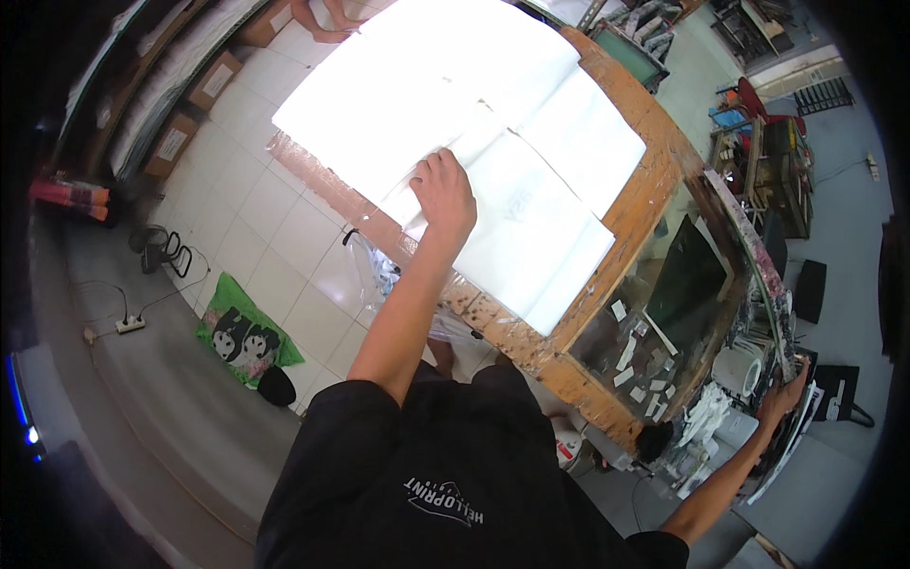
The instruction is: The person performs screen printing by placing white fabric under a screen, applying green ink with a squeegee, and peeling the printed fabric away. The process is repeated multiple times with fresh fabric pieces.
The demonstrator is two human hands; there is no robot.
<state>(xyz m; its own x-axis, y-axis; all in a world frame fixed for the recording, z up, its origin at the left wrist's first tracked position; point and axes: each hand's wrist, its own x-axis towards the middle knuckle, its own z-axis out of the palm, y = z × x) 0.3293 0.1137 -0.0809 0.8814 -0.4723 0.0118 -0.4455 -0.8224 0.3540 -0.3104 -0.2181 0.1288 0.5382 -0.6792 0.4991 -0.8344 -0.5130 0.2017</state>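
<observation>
Large white sheets (550, 223), thin and overlapping, lie across a worn wooden table (654, 142); glare washes out their far part. My left hand (445, 197) rests at the near left side of them, its fingers bent and closed on a sheet's edge, fingertips partly hidden. Far out to the right, my right hand (783, 396) is closed round the near end of a long, narrow, paint-stained frame (754, 256). This frame stands tilted beside the table's glass panel (645, 332), on which a dark sheet and several white scraps lie.
Paper rolls and crumpled white material (706, 412) crowd the space below my right arm. A green panda cushion (248, 332) and a small black fan (152, 242) are on the left. Shelves with cardboard boxes (216, 81) line the far left. Another person's hand (327, 33) shows at the top.
</observation>
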